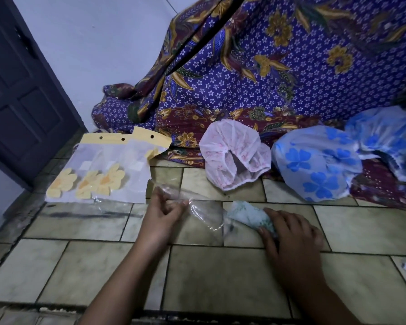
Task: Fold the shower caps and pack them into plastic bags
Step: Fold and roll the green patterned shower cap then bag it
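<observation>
Clear plastic crinkles between the fingers of my left hand (pixel 164 214), which pinches one end of an unfilled plastic bag (pixel 204 214) just above the tiled floor (pixel 220 277). My right hand (pixel 291 233) is curled round a folded green shower cap (pixel 249 218), gripping its near end, while the far end points at the bag's other end; I cannot tell whether the tip is inside yet. Beyond my left hand, near the dark door (pixel 21 90), lie packed bags (pixel 99 170) with yellow header cards and yellow flower prints, overlapping one another. Further back, at the edge of a purple batik cloth (pixel 267 78), a pink shower cap (pixel 234 153) sits unfolded, with a blue flowered cap (pixel 314 167) just beside it and another blue cap (pixel 384 139) touching that one.
</observation>
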